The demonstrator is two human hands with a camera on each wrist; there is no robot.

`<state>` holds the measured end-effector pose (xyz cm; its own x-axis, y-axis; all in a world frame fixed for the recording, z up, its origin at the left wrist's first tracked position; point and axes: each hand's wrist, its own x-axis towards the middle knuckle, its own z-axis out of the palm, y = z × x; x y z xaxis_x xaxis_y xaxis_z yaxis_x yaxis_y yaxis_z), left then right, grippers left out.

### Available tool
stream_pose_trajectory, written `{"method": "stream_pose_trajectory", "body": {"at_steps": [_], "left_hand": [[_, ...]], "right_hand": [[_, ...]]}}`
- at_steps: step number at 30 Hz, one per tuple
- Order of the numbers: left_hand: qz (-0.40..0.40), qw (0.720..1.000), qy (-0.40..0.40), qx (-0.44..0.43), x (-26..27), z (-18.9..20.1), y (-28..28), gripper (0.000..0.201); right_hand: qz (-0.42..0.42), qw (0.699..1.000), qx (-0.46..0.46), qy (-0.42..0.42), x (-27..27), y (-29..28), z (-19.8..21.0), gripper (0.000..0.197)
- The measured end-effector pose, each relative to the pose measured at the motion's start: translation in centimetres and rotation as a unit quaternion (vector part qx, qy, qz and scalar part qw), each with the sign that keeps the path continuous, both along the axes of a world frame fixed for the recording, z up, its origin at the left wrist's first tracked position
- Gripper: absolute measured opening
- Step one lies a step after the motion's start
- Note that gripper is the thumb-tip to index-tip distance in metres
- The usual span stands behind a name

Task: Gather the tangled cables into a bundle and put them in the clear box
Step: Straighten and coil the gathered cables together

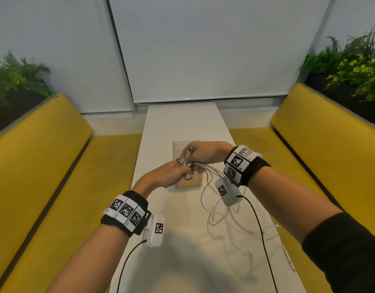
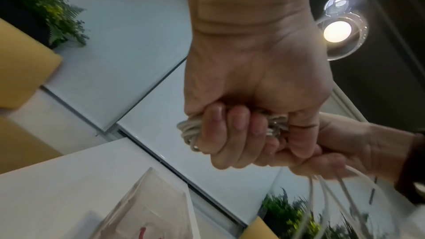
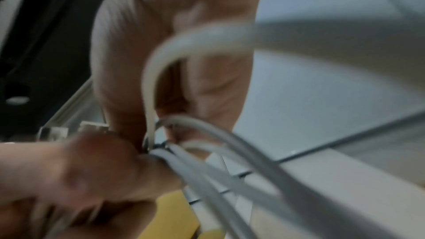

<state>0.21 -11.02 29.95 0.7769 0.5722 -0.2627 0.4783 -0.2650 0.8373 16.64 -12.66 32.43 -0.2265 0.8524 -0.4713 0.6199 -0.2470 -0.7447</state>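
Several white cables (image 1: 212, 199) are gathered at one end into a bundle between both hands, held just above the clear box (image 1: 188, 183) in the middle of the table. My left hand (image 1: 173, 174) is a fist around the bundle (image 2: 189, 132). My right hand (image 1: 204, 154) grips the same cables from the right, touching the left hand. Metal USB plugs (image 1: 183, 158) stick up between the hands. The loose ends hang down and trail over the table towards me on the right. In the blurred right wrist view the cables (image 3: 207, 170) fan out from the grip.
The narrow white table (image 1: 182, 123) runs away from me between two yellow benches (image 1: 45, 166) (image 1: 322, 149). The box holds small purple and yellow items. Black wires run from both wrist cameras. Plants (image 1: 351, 66) stand behind the benches.
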Motion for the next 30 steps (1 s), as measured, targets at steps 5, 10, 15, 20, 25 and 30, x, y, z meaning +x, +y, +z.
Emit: {"method": "stream_pose_trajectory", "body": {"at_steps": [5,10,15,20,25,30], "left_hand": [[0.06,0.997,-0.038,0.01,0.3,-0.2,1.1,0.015],[0.098,0.991,-0.086,-0.015,0.4,-0.5,1.2,0.036],[0.127,0.975,-0.179,-0.036,0.9,-0.5,0.7,0.049],[0.263,0.932,-0.244,-0.048,1.8,-0.2,0.9,0.054],[0.354,0.88,-0.306,-0.079,2.6,0.5,1.4,0.056],[0.347,0.814,-0.435,-0.165,2.7,1.1,2.5,0.048]], "right_hand": [[-0.092,0.991,0.015,0.099,0.4,0.6,-0.5,0.022],[-0.119,0.966,-0.022,0.229,0.1,0.3,-0.1,0.02],[-0.148,0.943,-0.027,0.298,-0.1,0.0,0.4,0.028],[-0.127,0.934,-0.005,0.335,-0.9,-0.8,0.6,0.034],[-0.122,0.932,0.081,0.332,-2.8,-1.3,-0.3,0.037],[-0.12,0.937,0.187,0.269,-4.0,-1.8,-1.1,0.036]]}}
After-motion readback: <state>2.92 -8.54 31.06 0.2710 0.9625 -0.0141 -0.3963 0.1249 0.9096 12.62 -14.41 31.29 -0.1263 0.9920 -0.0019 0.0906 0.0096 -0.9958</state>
